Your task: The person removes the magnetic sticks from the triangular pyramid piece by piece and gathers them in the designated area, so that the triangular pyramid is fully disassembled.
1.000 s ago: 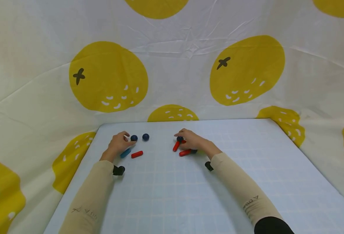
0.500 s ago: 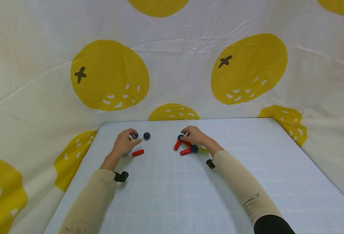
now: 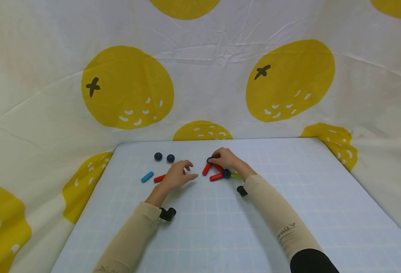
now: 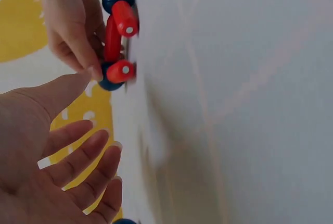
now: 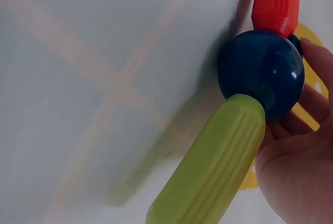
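Observation:
My right hand [image 3: 226, 158] pinches a dark blue ball [image 4: 110, 78] at one end of a joined piece of sticks and balls. A red stick [image 4: 111, 39] links this ball to a second dark blue ball [image 5: 263, 73]. Two more red sticks [image 4: 125, 18] jut out, one from each ball, showing pale round tips in the left wrist view. From the second ball also runs a green stick [image 5: 208, 161]. My left hand [image 3: 177, 175] holds nothing; its fingers are spread, just left of the joined piece.
Two loose dark blue balls [image 3: 170, 158] lie at the back left of the white table [image 3: 200, 227]. In front of them are a light blue stick [image 3: 147, 177] and a loose red stick [image 3: 159, 178], partly behind my left hand. A patterned cloth [image 3: 207, 76] hangs behind.
My left hand has left the back-left ball and moved right, towards the joined piece. The ball stays on the table. My right hand has hardly moved, its fingers staying on the end ball.

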Demonstrator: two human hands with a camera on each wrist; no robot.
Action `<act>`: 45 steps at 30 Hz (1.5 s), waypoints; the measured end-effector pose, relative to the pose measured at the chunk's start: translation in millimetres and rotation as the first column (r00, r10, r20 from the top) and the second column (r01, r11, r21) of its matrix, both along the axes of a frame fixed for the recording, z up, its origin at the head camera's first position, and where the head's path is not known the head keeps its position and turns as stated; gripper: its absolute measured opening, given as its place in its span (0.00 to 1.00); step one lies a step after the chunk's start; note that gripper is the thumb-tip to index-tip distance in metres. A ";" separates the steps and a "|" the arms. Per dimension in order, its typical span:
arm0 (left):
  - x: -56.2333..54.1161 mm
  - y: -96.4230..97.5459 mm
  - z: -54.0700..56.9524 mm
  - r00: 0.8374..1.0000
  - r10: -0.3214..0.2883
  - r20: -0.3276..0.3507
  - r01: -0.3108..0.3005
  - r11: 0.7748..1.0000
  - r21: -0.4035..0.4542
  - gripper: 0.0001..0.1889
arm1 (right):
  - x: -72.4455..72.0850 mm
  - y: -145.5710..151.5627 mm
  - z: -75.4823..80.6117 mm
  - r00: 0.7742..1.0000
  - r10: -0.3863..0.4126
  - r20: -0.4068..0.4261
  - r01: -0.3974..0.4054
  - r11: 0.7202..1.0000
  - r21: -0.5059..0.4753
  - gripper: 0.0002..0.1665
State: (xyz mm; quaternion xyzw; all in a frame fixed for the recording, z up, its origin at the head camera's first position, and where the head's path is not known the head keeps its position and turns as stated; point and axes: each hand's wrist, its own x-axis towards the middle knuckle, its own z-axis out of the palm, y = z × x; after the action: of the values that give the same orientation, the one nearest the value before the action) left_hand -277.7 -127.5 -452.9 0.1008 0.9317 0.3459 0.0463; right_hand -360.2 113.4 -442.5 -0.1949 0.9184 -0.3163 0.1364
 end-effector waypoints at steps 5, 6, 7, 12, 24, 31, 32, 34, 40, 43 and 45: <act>-6.3 18.5 -11.7 0.999 -0.024 0.037 0.023 0.999 0.025 0.21 | -0.5 -1.3 -2.1 1.000 -0.006 0.009 0.007 1.000 -0.010 0.23; -7.8 21.4 -14.3 0.999 -0.028 0.037 0.026 0.999 0.030 0.21 | -0.3 -1.4 -2.3 1.000 -0.006 0.009 0.006 1.000 -0.012 0.23; -9.2 24.2 -16.5 0.999 -0.027 0.034 0.026 0.999 0.032 0.20 | -0.6 -1.6 -3.0 1.000 -0.008 0.010 0.008 1.000 -0.014 0.23; -14.5 34.6 -19.3 1.000 -0.012 0.029 0.011 0.999 0.042 0.17 | -1.6 -2.8 -4.4 1.000 -0.009 0.014 0.009 1.000 -0.022 0.21; -22.5 45.6 -16.6 0.994 0.060 0.094 -0.065 0.996 0.053 0.16 | -4.8 0.2 -3.9 0.999 -0.025 0.028 0.026 1.000 -0.013 0.22; -24.3 46.9 -17.2 0.993 0.054 0.102 -0.059 0.997 0.047 0.16 | -3.3 1.6 -3.9 0.999 -0.028 0.024 0.028 1.000 -0.009 0.22; -24.4 47.1 -17.6 0.993 0.053 0.102 -0.058 0.997 0.046 0.15 | -3.1 1.7 -4.1 0.999 -0.027 0.022 0.027 1.000 -0.008 0.22; -24.4 47.5 -18.4 0.993 0.052 0.102 -0.057 0.997 0.046 0.15 | -3.0 2.1 -4.9 0.999 -0.026 0.019 0.026 1.000 -0.006 0.22; -24.2 46.9 -20.6 0.995 0.030 0.096 -0.036 0.997 0.062 0.14 | -2.5 1.3 -7.0 0.999 -0.024 0.021 0.024 1.000 -0.006 0.22; -23.8 45.8 -20.2 0.996 0.004 0.085 -0.010 0.998 0.065 0.13 | -2.3 1.1 -6.7 1.000 -0.017 0.018 0.017 1.000 -0.007 0.22; -23.4 45.2 -19.5 0.997 -0.016 0.078 0.011 0.998 0.066 0.12 | -2.4 1.2 -6.6 1.000 -0.016 0.015 0.016 1.000 -0.009 0.22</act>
State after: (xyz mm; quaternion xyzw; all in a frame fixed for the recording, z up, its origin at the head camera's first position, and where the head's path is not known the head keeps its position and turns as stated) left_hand -301.2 -82.4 -472.5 0.0948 0.9166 0.3796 0.0820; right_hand -362.6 114.6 -449.1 -0.1859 0.9173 -0.3231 0.1399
